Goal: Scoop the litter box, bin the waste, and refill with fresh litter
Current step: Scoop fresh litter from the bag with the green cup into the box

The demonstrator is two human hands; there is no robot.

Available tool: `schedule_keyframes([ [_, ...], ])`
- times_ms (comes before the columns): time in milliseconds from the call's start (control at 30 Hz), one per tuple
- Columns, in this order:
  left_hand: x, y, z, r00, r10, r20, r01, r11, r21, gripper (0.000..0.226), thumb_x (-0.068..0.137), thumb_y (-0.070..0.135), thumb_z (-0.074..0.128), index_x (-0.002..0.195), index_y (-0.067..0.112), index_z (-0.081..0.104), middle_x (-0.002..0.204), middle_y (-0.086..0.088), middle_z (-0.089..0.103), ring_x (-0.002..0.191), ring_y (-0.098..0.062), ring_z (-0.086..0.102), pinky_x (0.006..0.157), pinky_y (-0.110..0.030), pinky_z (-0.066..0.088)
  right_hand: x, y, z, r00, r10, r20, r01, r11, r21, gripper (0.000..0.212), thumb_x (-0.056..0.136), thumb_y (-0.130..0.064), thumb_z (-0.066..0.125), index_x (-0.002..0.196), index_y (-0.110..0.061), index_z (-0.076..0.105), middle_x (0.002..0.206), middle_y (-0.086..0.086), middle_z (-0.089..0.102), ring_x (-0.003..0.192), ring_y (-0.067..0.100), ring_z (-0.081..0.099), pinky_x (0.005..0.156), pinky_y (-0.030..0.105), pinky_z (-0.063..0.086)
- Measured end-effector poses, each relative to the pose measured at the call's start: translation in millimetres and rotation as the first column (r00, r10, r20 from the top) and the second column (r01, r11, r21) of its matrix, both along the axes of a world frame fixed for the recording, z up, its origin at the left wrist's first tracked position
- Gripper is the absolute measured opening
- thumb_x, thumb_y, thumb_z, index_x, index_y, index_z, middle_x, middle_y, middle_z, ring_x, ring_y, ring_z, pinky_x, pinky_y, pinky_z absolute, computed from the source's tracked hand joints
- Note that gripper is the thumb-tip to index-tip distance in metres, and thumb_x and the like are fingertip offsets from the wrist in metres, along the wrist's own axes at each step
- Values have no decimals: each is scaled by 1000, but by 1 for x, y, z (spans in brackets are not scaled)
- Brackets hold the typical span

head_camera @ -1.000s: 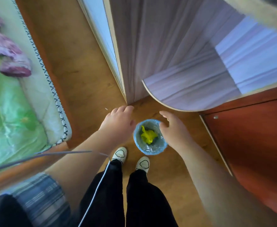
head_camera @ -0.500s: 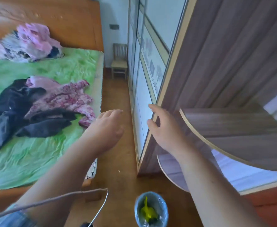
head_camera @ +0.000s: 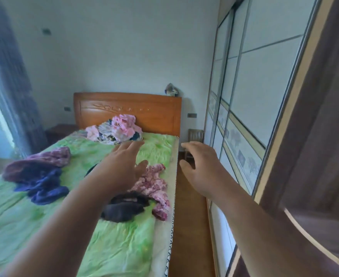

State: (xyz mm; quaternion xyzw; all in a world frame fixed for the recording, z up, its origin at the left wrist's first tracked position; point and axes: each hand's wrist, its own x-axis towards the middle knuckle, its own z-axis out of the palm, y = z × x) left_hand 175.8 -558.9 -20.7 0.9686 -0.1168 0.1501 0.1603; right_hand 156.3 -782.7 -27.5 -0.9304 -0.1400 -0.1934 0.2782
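Left hand [head_camera: 122,166]: fingers straight and spread, empty, in air over bed [head_camera: 114,246].
Right hand [head_camera: 201,166]: fingers loosely spread, empty, over floor strip [head_camera: 190,226] between bed and wardrobe doors [head_camera: 254,100].
Pink floral garment [head_camera: 156,184]: on bed edge, touching dark garment [head_camera: 124,210].
Litter box: cannot tell where.

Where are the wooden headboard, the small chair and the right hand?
wooden headboard [head_camera: 127,112], head view, on its carved panel.
small chair [head_camera: 195,134], head view, on its slatted backrest.
right hand [head_camera: 202,170], head view, on the back of the hand.

No legible text or labels.
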Motion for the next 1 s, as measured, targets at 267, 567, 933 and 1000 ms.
schedule_keyframes([
  [267, -32, 153, 46, 993, 102, 62, -102, 995, 1, 65, 96, 45, 51, 153, 32, 21, 158, 2, 30, 144, -23, 29, 115, -45, 30, -13, 132, 54, 995, 48, 87, -51, 998, 38, 54, 100, -36, 52, 151, -23, 37, 151, -2, 41, 143, 16, 29, 119, 42, 28],
  [567, -87, 335, 46, 943, 329, 42, -328, 944, -27, 60, 96, 44, 51, 150, 33, 29, 154, 4, 36, 135, -21, 40, 108, -41, 39, -12, 328, 52, 952, 292, 93, -299, 952, 70, 56, 102, -37, 50, 153, -25, 32, 155, -4, 37, 146, 14, 25, 114, 27, 18],
  [933, -159, 527, 28, 738, 674, 4, -674, 738, -25, 64, 95, 48, 50, 152, 33, 24, 155, 3, 35, 140, -21, 36, 110, -41, 37, -3, 563, 49, 763, 646, -3, -646, 763, 26, 53, 98, -27, 52, 149, -23, 39, 151, 1, 41, 141, 20, 31, 114, 33, 24],
  [1000, -170, 556, 28, 678, 735, -23, -735, 677, -24, 64, 96, 47, 49, 153, 33, 22, 157, 4, 32, 140, -21, 35, 111, -41, 36, 0, 605, 49, 706, 709, -7, -708, 705, 38, 53, 97, -29, 54, 148, -24, 41, 150, 0, 42, 139, 20, 35, 115, 34, 25],
])
